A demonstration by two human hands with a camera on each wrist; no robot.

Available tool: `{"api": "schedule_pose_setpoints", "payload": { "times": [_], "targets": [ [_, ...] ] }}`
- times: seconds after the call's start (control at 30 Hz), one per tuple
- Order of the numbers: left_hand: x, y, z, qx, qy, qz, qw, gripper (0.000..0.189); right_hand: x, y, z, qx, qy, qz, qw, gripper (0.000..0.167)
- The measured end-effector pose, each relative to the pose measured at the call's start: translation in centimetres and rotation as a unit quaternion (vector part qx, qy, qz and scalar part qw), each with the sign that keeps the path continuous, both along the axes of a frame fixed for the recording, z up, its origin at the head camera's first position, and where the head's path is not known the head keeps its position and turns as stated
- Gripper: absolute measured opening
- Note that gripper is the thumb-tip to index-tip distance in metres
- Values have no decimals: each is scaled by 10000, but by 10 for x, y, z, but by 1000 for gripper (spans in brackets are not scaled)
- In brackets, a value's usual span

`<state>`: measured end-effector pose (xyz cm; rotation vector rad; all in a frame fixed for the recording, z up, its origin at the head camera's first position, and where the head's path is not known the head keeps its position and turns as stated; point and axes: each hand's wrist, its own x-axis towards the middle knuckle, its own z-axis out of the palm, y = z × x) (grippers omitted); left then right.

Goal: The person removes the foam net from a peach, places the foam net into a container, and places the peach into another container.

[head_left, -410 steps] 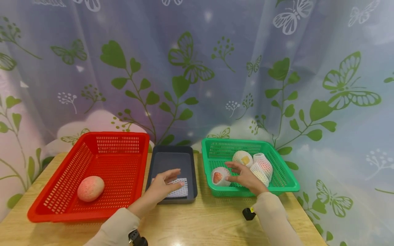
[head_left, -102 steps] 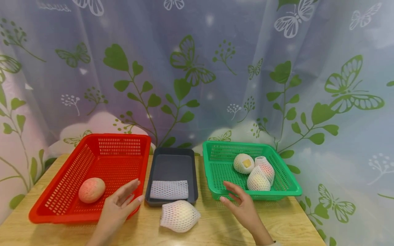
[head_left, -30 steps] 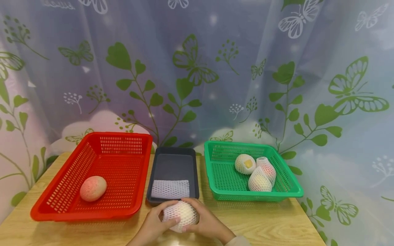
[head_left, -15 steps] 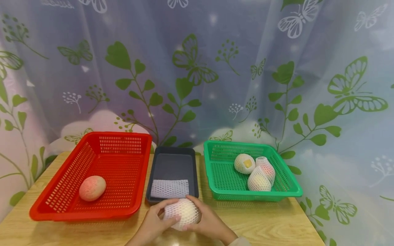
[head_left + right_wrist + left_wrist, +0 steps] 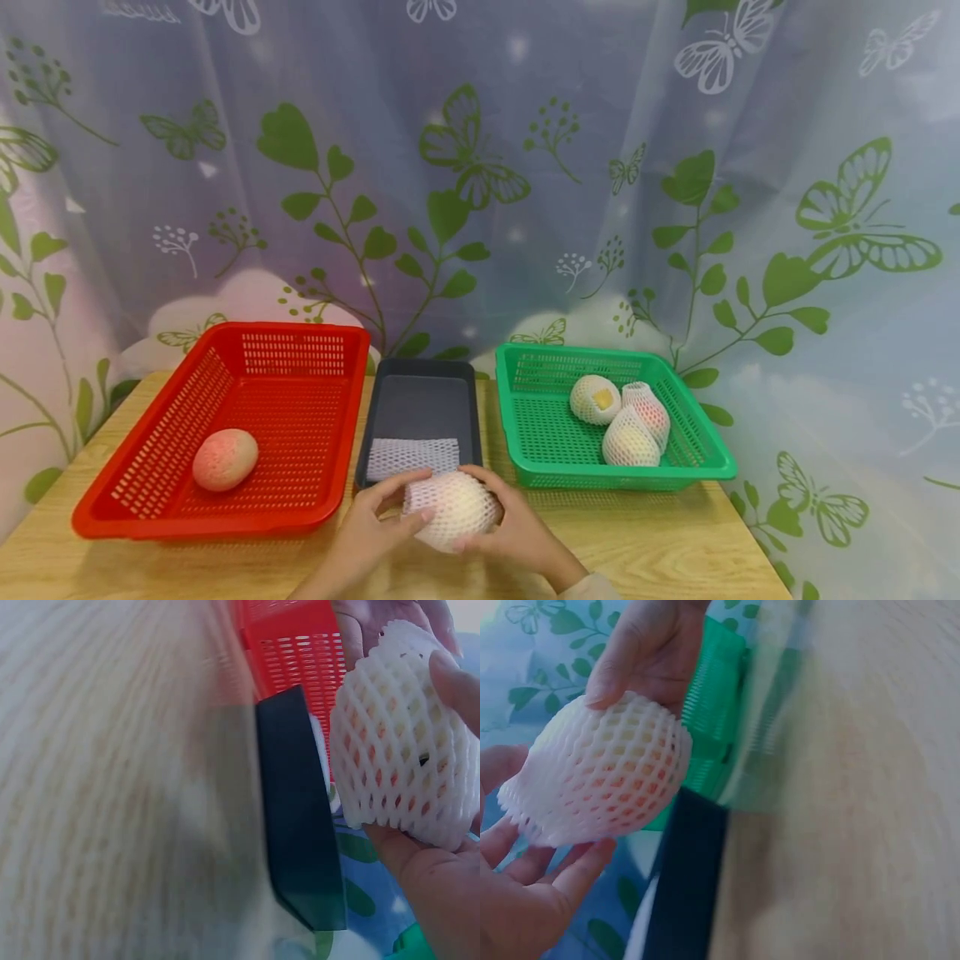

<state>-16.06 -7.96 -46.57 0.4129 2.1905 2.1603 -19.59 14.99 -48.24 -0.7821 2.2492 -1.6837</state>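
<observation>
Both hands hold one peach in a white foam net sleeve (image 5: 453, 510), over the front edge of the dark tray (image 5: 423, 400). My left hand (image 5: 367, 521) grips its left end, where the net's open end bunches, thumb on the near side. On the other side, my right hand (image 5: 525, 529) curls round the fuller end. In the left wrist view, red skin shows through the mesh of the sleeved peach (image 5: 622, 776). The right wrist view has my right hand (image 5: 439, 881) cupping it from beneath. A flat foam net (image 5: 412, 458) lies in the tray's front part.
Left of the tray stands a red basket (image 5: 296, 417) holding a bare peach (image 5: 225, 460). To the right, a green basket (image 5: 543, 429) contains three net-wrapped fruits, one with a yellow label (image 5: 596, 400). A patterned curtain (image 5: 480, 233) hangs behind the wooden table (image 5: 637, 542).
The sleeved fruit at the green basket's front left is gone from there; later one lay before the tray. Both hands then took hold of it, and have since raised it slightly, shifting right.
</observation>
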Motion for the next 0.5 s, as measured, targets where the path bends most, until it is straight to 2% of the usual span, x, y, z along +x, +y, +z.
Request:
{"api": "schedule_pose_setpoints", "payload": {
  "times": [0.3,0.4,0.5],
  "targets": [
    [-1,-13,26,93,509,613,9968,32,-1,5,16,-679,238,-70,9974,75],
    [-1,-15,31,73,669,630,9957,28,0,6,19,-694,226,-161,9972,76],
    [0,-16,34,17,688,574,9960,23,-1,7,21,-707,194,-208,9971,76]
  ]
}}
